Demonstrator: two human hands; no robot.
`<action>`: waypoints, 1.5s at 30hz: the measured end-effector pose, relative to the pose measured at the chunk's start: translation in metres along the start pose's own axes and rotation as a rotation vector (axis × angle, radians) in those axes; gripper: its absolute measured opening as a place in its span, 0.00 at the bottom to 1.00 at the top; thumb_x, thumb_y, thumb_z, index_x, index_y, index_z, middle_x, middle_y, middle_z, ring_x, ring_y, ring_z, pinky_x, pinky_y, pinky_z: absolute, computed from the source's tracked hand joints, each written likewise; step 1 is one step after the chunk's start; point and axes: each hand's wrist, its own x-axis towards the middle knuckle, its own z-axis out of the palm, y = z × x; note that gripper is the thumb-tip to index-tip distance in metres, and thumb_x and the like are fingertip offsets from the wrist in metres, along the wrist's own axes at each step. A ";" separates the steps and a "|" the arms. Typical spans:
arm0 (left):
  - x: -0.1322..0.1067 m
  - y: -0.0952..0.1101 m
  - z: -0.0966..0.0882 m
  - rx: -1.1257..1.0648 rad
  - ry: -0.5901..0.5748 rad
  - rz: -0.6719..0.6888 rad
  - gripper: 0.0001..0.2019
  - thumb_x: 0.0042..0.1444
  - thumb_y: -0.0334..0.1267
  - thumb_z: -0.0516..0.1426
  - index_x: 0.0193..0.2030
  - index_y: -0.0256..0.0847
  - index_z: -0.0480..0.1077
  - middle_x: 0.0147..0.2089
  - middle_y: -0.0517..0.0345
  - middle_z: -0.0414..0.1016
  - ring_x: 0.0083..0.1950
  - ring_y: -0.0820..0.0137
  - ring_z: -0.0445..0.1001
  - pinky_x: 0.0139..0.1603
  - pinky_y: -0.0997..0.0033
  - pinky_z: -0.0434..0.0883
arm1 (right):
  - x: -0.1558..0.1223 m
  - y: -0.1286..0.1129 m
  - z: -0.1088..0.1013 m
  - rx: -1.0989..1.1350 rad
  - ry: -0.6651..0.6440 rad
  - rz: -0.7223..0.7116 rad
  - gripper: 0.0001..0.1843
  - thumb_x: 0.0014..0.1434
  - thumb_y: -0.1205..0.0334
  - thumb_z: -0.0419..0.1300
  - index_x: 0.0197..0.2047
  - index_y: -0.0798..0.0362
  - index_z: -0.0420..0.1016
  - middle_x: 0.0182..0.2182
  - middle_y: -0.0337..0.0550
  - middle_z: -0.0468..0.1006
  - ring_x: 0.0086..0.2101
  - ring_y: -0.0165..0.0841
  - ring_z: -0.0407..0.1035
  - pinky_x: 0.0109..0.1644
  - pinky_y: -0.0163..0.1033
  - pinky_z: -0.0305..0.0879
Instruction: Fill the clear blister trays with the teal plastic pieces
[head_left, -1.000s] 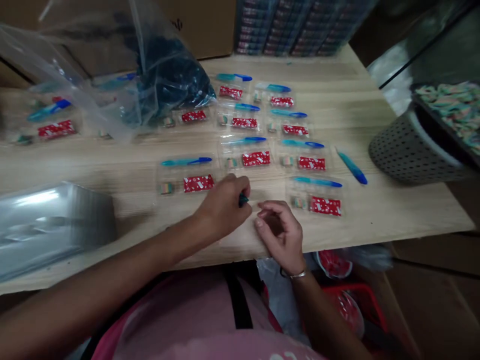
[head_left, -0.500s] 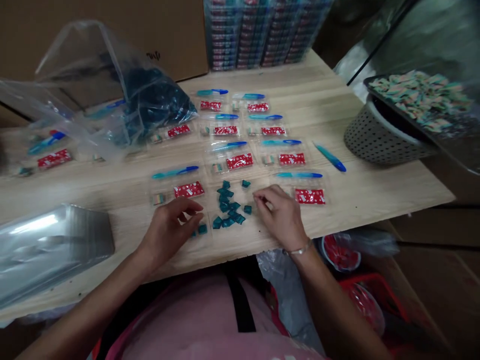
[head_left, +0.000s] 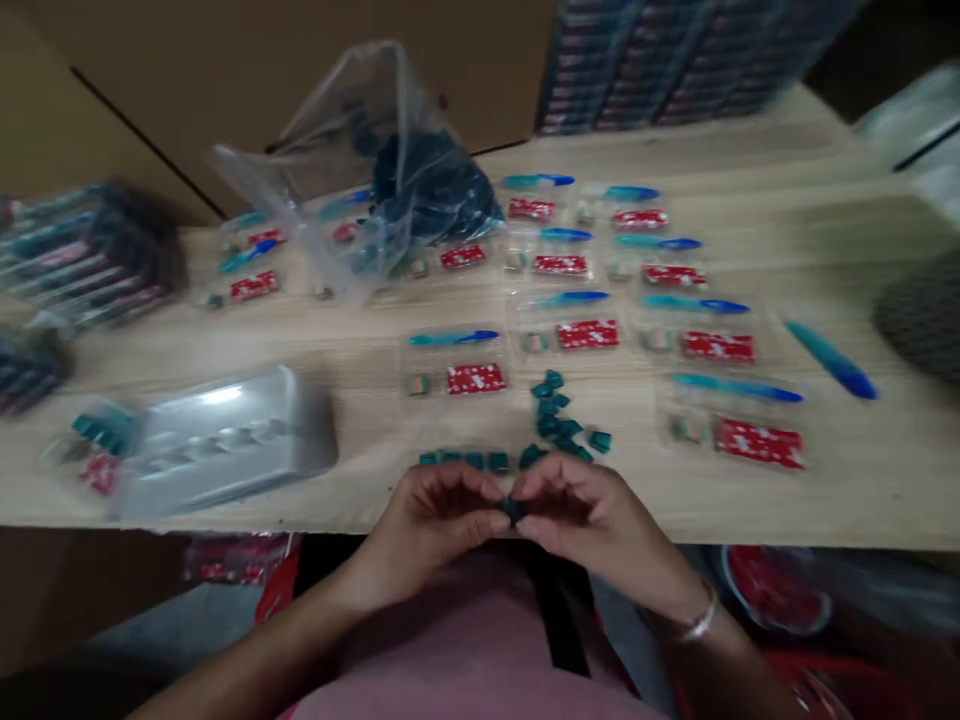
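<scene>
The person's left hand [head_left: 427, 525] and right hand [head_left: 600, 525] meet just over the near edge of the pale wooden worktop [head_left: 847, 490], in front of a pink shirt [head_left: 457, 680] crossed by a black strap [head_left: 562, 620]. A thin silver bangle [head_left: 701, 620] circles the right wrist. The fingers [head_left: 480, 490] of both hands curl inward, and their tips pinch a small dark teal plastic piece [head_left: 514, 510] between them, with most of it hidden.

Just beyond the hands, a short row of teal plastic pieces [head_left: 465, 460] lies along the near edge, and a narrow cluster of teal plastic pieces [head_left: 559, 415] stretches away from the right hand. Toward the left edge sits a shallow silver plastic tray [head_left: 225, 445]. Across the middle and far side stand rows of clear plastic packs [head_left: 570, 335], each holding a blue-and-teal pen, a red patterned wrapper and a small striped sweet. A loose blue-and-teal pen [head_left: 832, 360] lies near the right edge. At the far side slumps a clear plastic bag of dark teal pieces [head_left: 427, 190], with a brown cardboard box [head_left: 300, 70] behind it.
</scene>
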 end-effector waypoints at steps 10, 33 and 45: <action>-0.043 -0.020 -0.048 -0.097 0.139 -0.208 0.18 0.47 0.51 0.65 0.32 0.36 0.73 0.25 0.61 0.69 0.24 0.78 0.65 0.28 0.77 0.64 | 0.031 0.010 0.059 -0.389 -0.106 -0.522 0.06 0.60 0.68 0.59 0.42 0.52 0.71 0.36 0.43 0.77 0.37 0.30 0.72 0.39 0.35 0.70; -0.045 -0.046 -0.082 1.337 0.391 0.741 0.05 0.58 0.33 0.56 0.40 0.38 0.71 0.42 0.49 0.73 0.43 0.61 0.72 0.42 0.60 0.75 | 0.023 0.010 0.014 -0.879 0.343 -0.523 0.07 0.64 0.68 0.55 0.44 0.51 0.72 0.36 0.43 0.76 0.39 0.36 0.70 0.42 0.41 0.67; 0.008 -0.001 -0.080 1.296 0.572 0.661 0.15 0.59 0.33 0.51 0.53 0.36 0.67 0.50 0.44 0.72 0.52 0.57 0.73 0.52 0.51 0.73 | 0.057 -0.035 0.002 -1.251 -0.063 -0.333 0.05 0.59 0.67 0.59 0.36 0.52 0.77 0.35 0.45 0.79 0.38 0.38 0.73 0.44 0.44 0.70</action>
